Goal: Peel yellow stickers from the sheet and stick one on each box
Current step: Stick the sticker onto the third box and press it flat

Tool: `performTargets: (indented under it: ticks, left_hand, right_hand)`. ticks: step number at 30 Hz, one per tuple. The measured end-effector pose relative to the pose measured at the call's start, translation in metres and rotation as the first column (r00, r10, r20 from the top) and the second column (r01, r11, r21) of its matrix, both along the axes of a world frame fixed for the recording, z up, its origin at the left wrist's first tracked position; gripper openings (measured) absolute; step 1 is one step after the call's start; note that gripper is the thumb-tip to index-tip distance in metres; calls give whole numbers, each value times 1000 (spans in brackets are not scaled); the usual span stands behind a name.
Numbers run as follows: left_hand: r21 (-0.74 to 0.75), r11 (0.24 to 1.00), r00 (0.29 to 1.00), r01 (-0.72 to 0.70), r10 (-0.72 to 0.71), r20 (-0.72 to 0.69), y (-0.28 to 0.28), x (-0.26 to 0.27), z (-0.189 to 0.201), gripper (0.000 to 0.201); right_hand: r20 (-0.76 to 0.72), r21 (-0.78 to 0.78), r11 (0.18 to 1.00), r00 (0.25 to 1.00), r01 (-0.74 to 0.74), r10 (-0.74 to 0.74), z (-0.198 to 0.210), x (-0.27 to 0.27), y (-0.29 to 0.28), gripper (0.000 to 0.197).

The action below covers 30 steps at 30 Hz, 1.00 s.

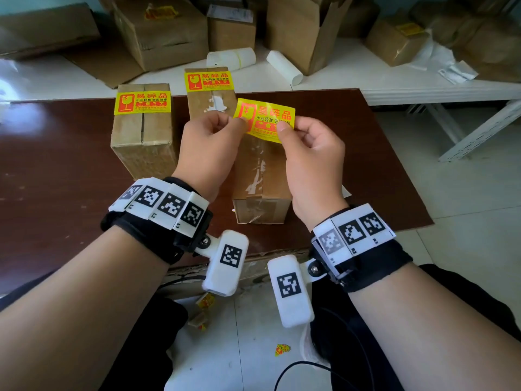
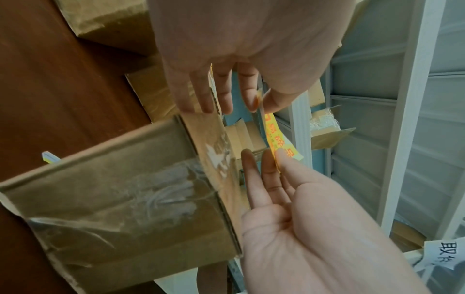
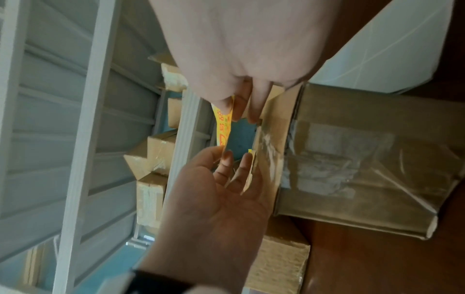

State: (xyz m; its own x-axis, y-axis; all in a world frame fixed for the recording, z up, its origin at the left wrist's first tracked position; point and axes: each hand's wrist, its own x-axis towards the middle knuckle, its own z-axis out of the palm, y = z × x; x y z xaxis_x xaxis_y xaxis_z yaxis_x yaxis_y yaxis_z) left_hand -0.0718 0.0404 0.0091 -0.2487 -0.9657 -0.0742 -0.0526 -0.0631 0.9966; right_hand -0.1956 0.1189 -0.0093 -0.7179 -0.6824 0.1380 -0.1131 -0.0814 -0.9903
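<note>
The brown table [image 1: 56, 165] carries three cardboard boxes in view. The left box [image 1: 141, 142] and the middle box [image 1: 210, 100] each already bear a yellow sticker across the top. The near box [image 1: 260, 176], directly under the hands, has a bare top with clear tape and torn white patches, so this is judged to be the next box to label.

The free sticker [image 1: 266, 118] is held in the air above the far end of the near box, stretched between both hands and not yet touching the cardboard. The left hand [image 1: 208, 145] pinches its left edge between thumb and forefinger; the remaining fingers extend straight and apart in the left wrist view. The right hand [image 1: 313, 153] pinches the right lower edge in the same way, thumb on the printed face. No sticker sheet can be made out in any view.

Recommended procedure for the step in hand:

1. Keep the sticker taut between both pinches so the film does not fold onto itself.
2. Align its long edge square to the box top, matching the placement on the two labelled boxes.
3. Lower one edge first, preferably onto sound cardboard or tape, not the torn white patches, where adhesion is judged weaker.
4. Release one pinch and smooth across toward the other hand to exclude wrinkles.
</note>
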Motion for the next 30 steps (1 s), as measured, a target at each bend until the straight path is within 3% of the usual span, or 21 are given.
performTargets:
  ticks: [7, 15, 19, 28, 30]
  left_hand:
    - [-24, 997, 997, -71, 71, 11, -8, 7, -7, 22]
    - [-45, 994, 995, -102, 101, -16, -6, 7, -11, 27]
    - [-66, 994, 996, -91, 91, -7, -3, 7, -8, 4]
    - [-27, 994, 992, -109, 107, -73, -6, 8, -11, 29]
    - [-21, 995, 991, -102, 99, -86, -5, 7, -10, 25]
  right_hand:
    - [197, 19, 998, 979, -60, 56, -5, -1, -12, 12]
    - [190, -4, 1000, 982, -21, 21, -11, 0, -14, 20]
    - [199, -12, 1000, 980, -19, 21, -8, -1, -12, 20]
    - [215, -79, 995, 973, -68, 84, -4, 1, -12, 19]
    - [210, -90, 994, 975, -59, 77, -4, 1, -12, 21]
